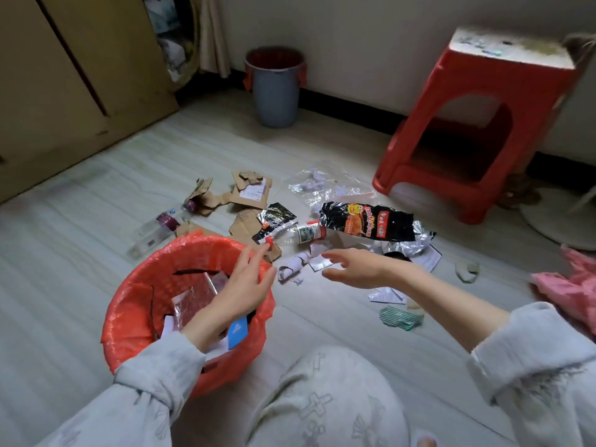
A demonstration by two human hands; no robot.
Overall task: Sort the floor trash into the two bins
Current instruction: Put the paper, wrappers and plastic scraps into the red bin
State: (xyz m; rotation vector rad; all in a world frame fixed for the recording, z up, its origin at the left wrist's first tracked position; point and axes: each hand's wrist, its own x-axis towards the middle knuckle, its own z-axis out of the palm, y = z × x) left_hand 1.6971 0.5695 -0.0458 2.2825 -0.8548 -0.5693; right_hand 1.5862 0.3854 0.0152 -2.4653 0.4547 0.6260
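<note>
Two bins: a near bin (135,304) lined in red plastic at 8 o'clock, holding paper scraps, and a grey bin (275,91) at 12 o'clock by the wall. Between them the trash is strewn, with a black snack bag (367,222) lying long axis 9-to-3 and a clear bottle (296,235) pointing its red cap toward 9. The left hand (242,291) is over the near bin with fingers spread, empty; the right hand (351,267) hovers relaxed over crumpled paper (292,266), holding nothing.

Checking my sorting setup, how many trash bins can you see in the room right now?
2: the near bin with a red liner under the left hand, and the grey bin by the far wall.
</note>
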